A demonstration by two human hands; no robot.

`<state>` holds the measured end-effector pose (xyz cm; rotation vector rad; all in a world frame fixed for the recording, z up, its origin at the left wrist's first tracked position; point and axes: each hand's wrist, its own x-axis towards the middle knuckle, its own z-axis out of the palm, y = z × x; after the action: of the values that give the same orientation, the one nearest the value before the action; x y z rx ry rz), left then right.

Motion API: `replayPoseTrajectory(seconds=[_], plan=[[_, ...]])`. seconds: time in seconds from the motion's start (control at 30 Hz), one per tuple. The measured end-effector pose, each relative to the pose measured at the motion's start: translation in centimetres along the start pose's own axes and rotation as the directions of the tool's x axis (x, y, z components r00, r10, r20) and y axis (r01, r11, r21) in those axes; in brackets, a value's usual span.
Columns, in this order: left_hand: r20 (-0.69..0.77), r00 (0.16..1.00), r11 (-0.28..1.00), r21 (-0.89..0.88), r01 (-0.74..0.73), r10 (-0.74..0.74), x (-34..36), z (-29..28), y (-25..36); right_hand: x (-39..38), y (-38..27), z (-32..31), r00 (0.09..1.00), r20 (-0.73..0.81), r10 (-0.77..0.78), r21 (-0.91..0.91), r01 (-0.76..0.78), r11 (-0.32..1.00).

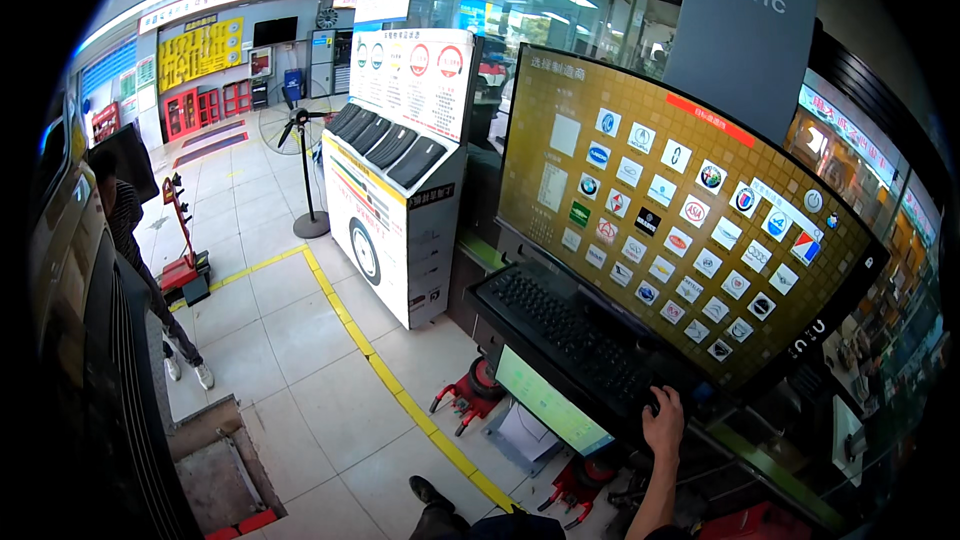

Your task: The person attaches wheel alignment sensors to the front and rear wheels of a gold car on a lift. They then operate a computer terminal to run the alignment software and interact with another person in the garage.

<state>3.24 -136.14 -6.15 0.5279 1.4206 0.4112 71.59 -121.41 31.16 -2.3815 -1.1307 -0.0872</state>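
Observation:
My right hand (663,424) rests over a dark computer mouse (652,401) at the right end of the keyboard shelf, its fingers curled on it. The palm side of the hand and much of the mouse are hidden. Just left of it lies a black keyboard (565,330), which the hand does not appear to touch. Above the shelf stands a large monitor (545,130), showing a gold screen with rows of small white tiles bearing round emblems. My left hand is out of the picture.
A white tyre display stand (405,270) stands left of the monitor, with a black fan (307,170) beyond. Red wheeled clamps (468,398) sit below the shelf. Yellow tape (385,370) crosses the tiled floor. At far left, a person (135,230) stands beside a vehicle (95,340) and floor pit (225,480).

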Motion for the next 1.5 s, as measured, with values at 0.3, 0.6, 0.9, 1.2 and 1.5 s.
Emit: replayPoseTrajectory(seconds=[0.3,0.6,0.9,1.2,1.5], plan=[[0.075,0.981,0.974,-0.125,0.188,-0.179,0.3,3.7,0.6,-0.8,1.0,-0.3,0.964,-0.216,-0.158,0.075,0.178,0.981],[-0.167,0.978,0.99,-0.095,0.106,-0.121,-0.6,8.8,-1.9,-7.4,2.6,-5.0,0.891,-0.37,-0.264,0.256,0.371,0.893],[-0.54,0.835,0.959,-0.278,-0.053,-0.111,-10.0,22.4,-17.2,-11.9,1.4,-8.7,0.805,-0.302,-0.51,0.569,0.582,0.581],[-0.685,0.478,0.816,-0.564,0.129,-0.549,-26.3,46.2,-40.7,-13.0,3.8,11.1,-0.051,0.247,-0.968,0.929,0.298,0.221],[-0.154,0.301,0.039,-0.934,-0.354,-0.941,-29.1,79.9,-57.6,-42.3,8.1,-6.9,-0.381,-0.112,-0.918,0.992,-0.089,-0.085]])
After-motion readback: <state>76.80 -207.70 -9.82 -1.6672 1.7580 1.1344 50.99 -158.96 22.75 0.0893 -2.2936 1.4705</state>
